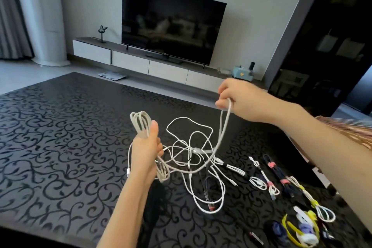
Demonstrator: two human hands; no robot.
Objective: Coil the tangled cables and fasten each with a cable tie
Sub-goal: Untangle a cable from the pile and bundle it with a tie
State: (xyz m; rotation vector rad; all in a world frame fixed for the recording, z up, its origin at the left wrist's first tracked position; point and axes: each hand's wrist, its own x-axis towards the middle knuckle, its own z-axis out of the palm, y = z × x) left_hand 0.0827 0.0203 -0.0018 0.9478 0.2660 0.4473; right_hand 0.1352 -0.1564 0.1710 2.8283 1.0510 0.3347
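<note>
My left hand (148, 153) grips a half-made coil of white cable (141, 123) upright above the table, loops showing above and below the fist. The same white cable runs right and up to my right hand (237, 100), which pinches a strand lifted high over the table. Between the hands lies a tangle of thin white cables (193, 151) with a dark cable (207, 187) under it. A loose white plug end (128, 172) hangs by my left wrist.
The table (60, 147) has a black patterned cover. At the right lie several coiled cables (259, 181) fastened with pink, black and yellow ties, and a heap of loose ties (302, 227) at the front right. A TV (171, 22) stands beyond.
</note>
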